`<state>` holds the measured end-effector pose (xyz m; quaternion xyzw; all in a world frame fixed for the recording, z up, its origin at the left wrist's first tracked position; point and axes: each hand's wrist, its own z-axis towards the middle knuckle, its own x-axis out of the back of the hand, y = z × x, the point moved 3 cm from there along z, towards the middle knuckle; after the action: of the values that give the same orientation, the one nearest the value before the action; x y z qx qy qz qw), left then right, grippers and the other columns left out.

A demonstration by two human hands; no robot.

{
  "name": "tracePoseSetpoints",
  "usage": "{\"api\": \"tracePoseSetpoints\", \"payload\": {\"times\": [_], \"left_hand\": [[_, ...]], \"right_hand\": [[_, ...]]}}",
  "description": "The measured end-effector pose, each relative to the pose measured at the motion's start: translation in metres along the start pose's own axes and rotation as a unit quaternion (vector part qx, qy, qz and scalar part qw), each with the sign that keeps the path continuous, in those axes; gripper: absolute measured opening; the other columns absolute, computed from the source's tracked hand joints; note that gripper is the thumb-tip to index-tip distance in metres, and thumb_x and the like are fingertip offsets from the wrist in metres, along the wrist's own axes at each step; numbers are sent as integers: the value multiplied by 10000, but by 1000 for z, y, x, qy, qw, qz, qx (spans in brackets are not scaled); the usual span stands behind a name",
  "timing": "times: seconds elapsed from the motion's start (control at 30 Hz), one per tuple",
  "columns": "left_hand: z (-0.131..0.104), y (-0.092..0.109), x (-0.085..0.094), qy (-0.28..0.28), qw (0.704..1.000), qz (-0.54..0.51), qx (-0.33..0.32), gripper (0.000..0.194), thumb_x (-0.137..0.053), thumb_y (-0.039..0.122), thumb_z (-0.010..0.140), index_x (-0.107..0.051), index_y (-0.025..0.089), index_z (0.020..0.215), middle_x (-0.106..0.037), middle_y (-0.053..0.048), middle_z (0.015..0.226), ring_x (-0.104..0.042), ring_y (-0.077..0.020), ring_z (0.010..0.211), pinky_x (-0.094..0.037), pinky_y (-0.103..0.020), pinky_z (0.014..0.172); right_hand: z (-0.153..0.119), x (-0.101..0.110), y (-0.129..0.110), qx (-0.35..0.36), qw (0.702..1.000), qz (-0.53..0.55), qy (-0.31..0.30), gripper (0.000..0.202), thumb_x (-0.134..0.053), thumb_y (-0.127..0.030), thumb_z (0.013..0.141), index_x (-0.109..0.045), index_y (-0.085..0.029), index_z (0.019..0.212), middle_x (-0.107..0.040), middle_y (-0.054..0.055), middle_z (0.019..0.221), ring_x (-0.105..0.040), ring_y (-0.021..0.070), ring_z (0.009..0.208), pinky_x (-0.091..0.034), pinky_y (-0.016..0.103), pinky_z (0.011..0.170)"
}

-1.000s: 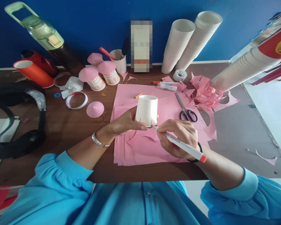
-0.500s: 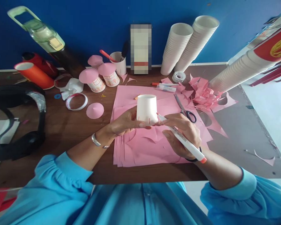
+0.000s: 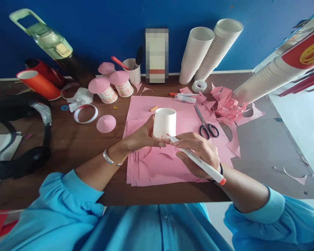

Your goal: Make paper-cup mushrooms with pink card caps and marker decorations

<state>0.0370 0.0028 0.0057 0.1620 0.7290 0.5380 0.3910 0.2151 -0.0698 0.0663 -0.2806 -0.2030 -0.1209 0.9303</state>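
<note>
A white paper cup (image 3: pixel 164 122) is gripped in my left hand (image 3: pixel 143 136), its open rim facing up. Short orange-red strokes show near its base. My right hand (image 3: pixel 201 151) holds a white felt-tip marker (image 3: pixel 202 164) with an orange-red end, and the coloured tip is at the cup's lower side. Whether the tip touches the cup I cannot tell. Beneath both hands lie stacked pink paper sheets (image 3: pixel 157 170). Black-handled scissors (image 3: pixel 206 123) rest on the paper, right of the cup. A glue stick (image 3: pixel 185 99) lies behind them.
Cups with pink cone tops (image 3: pixel 99 84) and drawn houses stand at back left, near a loose pink cone (image 3: pixel 106 124). Stacked white cups (image 3: pixel 197 52) stand by the blue wall. Pink scraps (image 3: pixel 229 108) lie right, headphones (image 3: pixel 45 139) left, and a tall bottle (image 3: pixel 53 45) at back left.
My right hand and the marker have shifted left, so the tip sits further across the cup's front. The cup has moved slightly down and right, and more of the scissors shows.
</note>
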Motion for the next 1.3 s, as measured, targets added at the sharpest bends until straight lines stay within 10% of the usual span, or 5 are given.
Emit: {"api": "tracePoseSetpoints", "payload": {"times": [0.27,0.47,1.3], "left_hand": [[1,9,-2,-59,997,-8,-48,398,-801,305,833,-719,210,1210,-734,-115,1202,-708,-229,1027,-563,-262,705],[1,10,-6,-37,999,0,-32,521,-899,249,711,-715,192,1195,-757,-110,1162,-704,-287,1121,-560,-428,977],[0,9,-4,-40,998,46,-13,509,-882,287,737,-713,185,1206,-741,-118,1182,-698,-261,1077,-561,-369,901]], "right_hand": [[2,8,2,-42,997,-55,26,229,-620,-181,966,-618,-217,1192,-767,83,962,-774,216,871,-654,329,682],[1,5,-1,-23,999,-34,23,270,-615,-179,969,-609,-197,1238,-759,91,967,-774,208,866,-643,302,667],[4,0,-4,-1,997,-76,-11,183,-641,-102,915,-606,-200,1066,-748,36,816,-744,157,684,-622,263,624]]}}
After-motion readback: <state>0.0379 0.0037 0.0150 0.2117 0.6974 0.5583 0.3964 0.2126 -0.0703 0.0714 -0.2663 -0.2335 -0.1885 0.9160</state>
